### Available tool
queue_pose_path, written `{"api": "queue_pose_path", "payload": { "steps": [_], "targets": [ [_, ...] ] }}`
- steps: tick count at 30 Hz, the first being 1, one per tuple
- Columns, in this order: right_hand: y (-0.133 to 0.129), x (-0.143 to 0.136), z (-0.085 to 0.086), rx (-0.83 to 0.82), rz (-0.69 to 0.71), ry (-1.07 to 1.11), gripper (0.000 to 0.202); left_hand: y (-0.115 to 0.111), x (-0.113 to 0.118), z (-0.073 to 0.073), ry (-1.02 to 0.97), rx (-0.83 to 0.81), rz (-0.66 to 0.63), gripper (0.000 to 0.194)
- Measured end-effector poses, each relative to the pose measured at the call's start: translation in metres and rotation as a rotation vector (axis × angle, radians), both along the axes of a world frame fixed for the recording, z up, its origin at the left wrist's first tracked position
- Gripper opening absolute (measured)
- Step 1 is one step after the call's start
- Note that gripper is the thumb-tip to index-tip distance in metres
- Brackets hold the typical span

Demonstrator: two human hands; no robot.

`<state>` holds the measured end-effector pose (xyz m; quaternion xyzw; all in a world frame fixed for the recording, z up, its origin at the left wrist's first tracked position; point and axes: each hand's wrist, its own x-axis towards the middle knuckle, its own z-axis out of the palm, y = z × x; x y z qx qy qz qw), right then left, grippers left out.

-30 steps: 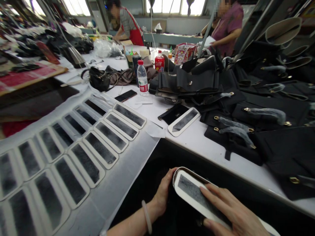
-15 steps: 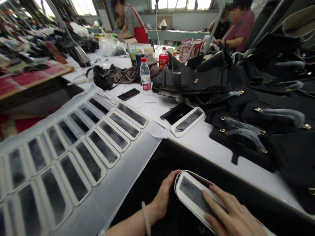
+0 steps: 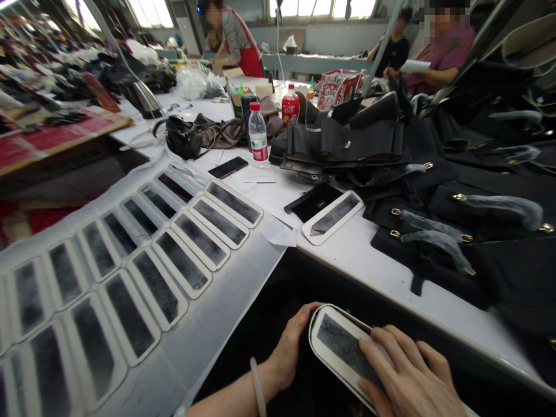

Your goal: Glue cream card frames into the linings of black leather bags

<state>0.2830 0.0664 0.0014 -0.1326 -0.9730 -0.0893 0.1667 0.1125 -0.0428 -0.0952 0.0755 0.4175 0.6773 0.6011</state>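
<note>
A white, round-ended panel with a dark patch along its middle sits in the end of a bag body, whose rim runs round it. My left hand is closed on the far left end of the bag body, its fingers hidden behind it. Across the near part of the panel lies my right hand, bent fingers on its face and edge, gripping it. Below, the dark bag merges with the black area under the table edge. Left of my hands, several similar panels lie in rows.
A single panel lies at the table edge beside a black pouch. Black bags with wrapped handles are piled on the right. Further back stand a water bottle and a red bottle; a phone lies nearer. Co-workers stand behind.
My right hand's fingers have bent more and shifted slightly on the panel. My left hand keeps its hold. A co-worker at the back right now holds up a white sheet.
</note>
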Motion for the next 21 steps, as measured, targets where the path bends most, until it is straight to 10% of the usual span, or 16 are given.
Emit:
{"api": "queue_pose_path", "payload": {
  "steps": [5, 9, 21],
  "targets": [
    [-0.002, 0.003, -0.004, -0.207, -0.061, -0.014, 0.028, 0.000, 0.001, -0.001, 0.009, -0.003, 0.009, 0.044],
    [-0.003, 0.000, -0.010, -0.110, 0.039, -0.027, 0.052, 0.001, 0.002, -0.003, -0.021, 0.017, 0.031, 0.044],
    [0.002, -0.019, -0.022, 0.090, 0.120, 0.020, 0.036, 0.001, 0.005, -0.005, -0.027, -0.037, 0.071, 0.046]
  ]
}}
